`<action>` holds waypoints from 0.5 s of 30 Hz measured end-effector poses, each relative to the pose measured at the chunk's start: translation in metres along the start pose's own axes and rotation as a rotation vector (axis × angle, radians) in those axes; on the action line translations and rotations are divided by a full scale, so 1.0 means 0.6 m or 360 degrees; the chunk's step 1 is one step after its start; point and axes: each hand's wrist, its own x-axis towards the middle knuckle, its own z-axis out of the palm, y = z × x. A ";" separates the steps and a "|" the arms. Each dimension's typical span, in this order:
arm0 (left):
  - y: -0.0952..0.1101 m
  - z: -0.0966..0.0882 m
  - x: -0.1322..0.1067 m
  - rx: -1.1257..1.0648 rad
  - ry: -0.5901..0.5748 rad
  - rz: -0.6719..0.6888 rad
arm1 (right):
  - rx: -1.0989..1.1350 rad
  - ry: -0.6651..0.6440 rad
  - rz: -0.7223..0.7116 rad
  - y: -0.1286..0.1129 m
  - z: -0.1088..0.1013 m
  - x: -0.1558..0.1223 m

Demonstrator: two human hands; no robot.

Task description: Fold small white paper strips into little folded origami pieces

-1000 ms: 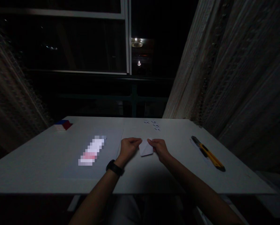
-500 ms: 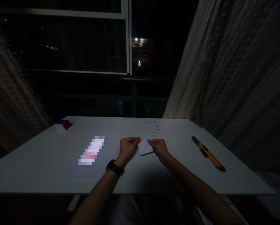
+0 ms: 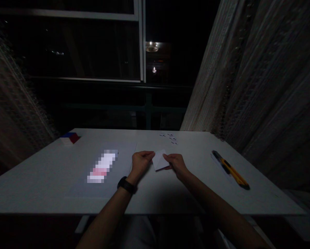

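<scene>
A small folded piece of white paper [image 3: 160, 162] is held between my two hands, just above the middle of the table. My left hand [image 3: 141, 163], with a dark watch on its wrist, pinches the paper's left corner between thumb and fingertips. My right hand [image 3: 177, 164] grips the opposite side, its thumb lying on top and its fingers underneath, partly hidden by the paper. Fold lines on the paper are faint in the dim light.
On the white table [image 3: 196, 193] lie a yellow utility knife [image 3: 234, 173] at right and a large sheet of paper [image 3: 79, 188] at left under a bright pixelated device [image 3: 103, 167]. A puzzle cube [image 3: 69, 138] sits far left; several small paper pieces [image 3: 171, 138] lie at the back.
The paper has turned slightly between my hands and shifted a little to the left. My left hand has moved very slightly left and up; both hands keep their hold.
</scene>
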 end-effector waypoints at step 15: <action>0.016 -0.007 -0.016 -0.0123 -0.0787 -0.0156 | -0.0235 -0.0609 -0.0127 -0.005 -0.001 -0.018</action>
